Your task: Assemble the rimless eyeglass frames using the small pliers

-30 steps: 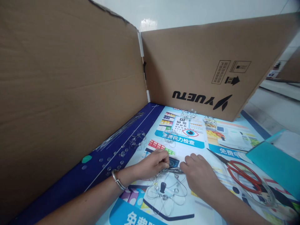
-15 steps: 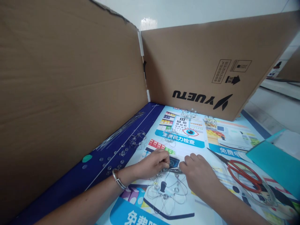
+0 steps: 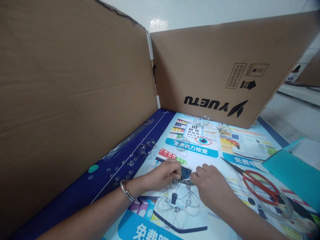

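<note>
My left hand [image 3: 166, 173], with a silver bangle on its wrist, is closed in a pinch on the wire of a beaded wire ornament [image 3: 176, 209]. The ornament has looped silver petals and clear round beads, and spreads over the printed sheet below both hands. My right hand [image 3: 211, 181] is curled into a fist around small metal pliers [image 3: 185, 182]. Their jaws point left to the wire at my left fingertips; the handles are hidden in my palm.
Red-handled scissors [image 3: 261, 188] lie at right, over a coil of clear line [image 3: 287, 210], beside a teal folder [image 3: 295, 176]. Loose beads [image 3: 116, 179] and cut wires [image 3: 130, 138] lie at left. More wire ornaments [image 3: 202, 121] sit farther back. Cardboard walls [image 3: 200, 66] stand behind and left.
My right hand has shifted very slightly left toward the jaws. Otherwise both hands and the ornament stay in place.
</note>
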The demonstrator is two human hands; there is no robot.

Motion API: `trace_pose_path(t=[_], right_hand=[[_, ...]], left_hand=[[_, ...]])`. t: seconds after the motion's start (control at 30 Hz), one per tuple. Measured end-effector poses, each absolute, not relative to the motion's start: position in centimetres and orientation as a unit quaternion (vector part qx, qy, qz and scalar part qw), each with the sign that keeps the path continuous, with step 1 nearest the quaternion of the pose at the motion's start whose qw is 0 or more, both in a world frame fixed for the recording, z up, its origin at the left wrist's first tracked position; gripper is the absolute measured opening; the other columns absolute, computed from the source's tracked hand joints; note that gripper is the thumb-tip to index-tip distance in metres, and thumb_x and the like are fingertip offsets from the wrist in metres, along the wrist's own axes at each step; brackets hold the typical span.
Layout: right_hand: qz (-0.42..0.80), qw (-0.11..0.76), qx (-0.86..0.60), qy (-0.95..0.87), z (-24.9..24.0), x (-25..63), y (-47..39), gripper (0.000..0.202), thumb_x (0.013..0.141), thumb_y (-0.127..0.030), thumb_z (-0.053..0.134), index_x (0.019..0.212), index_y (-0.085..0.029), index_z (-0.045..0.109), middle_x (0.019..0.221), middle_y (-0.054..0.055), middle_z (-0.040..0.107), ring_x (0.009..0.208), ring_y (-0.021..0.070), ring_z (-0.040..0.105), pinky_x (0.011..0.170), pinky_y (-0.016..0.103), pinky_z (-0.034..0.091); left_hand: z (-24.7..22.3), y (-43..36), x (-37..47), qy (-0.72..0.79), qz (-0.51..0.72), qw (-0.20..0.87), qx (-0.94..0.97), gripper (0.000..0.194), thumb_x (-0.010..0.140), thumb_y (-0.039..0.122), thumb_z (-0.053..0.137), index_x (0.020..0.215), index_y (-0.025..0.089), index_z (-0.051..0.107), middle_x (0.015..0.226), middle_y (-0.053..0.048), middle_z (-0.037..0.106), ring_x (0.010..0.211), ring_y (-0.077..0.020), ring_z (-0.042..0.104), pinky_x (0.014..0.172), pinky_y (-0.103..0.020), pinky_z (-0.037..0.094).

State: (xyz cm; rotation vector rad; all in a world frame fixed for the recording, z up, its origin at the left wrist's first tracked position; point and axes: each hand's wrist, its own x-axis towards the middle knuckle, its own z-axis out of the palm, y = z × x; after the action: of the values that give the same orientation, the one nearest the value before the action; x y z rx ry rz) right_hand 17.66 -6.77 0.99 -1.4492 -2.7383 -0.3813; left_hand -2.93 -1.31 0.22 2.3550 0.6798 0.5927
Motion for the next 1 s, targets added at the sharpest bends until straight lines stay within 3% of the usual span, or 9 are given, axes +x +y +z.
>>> trace_pose_path(t=[1.0], right_hand=[[-0.175, 0.016, -0.468, -0.866, 0.41, 17.45, -7.12, 0.016, 0.069, -0.006, 0.048, 0.078, -0.020, 0.053, 0.075, 0.004, 0.050, 0.072, 0.0203, 0.041, 0.063, 0.035, 0.022]], left_hand=[[-0.40, -1.36, -2.69, 0.351, 0.244, 0.316, 0.847, 0.011, 0.077, 0.010, 0.052, 0.068, 0.015, 0.048, 0.067, 0.003, 0.050, 0.063, -0.0098, 0.043, 0.059, -0.021, 0.034]])
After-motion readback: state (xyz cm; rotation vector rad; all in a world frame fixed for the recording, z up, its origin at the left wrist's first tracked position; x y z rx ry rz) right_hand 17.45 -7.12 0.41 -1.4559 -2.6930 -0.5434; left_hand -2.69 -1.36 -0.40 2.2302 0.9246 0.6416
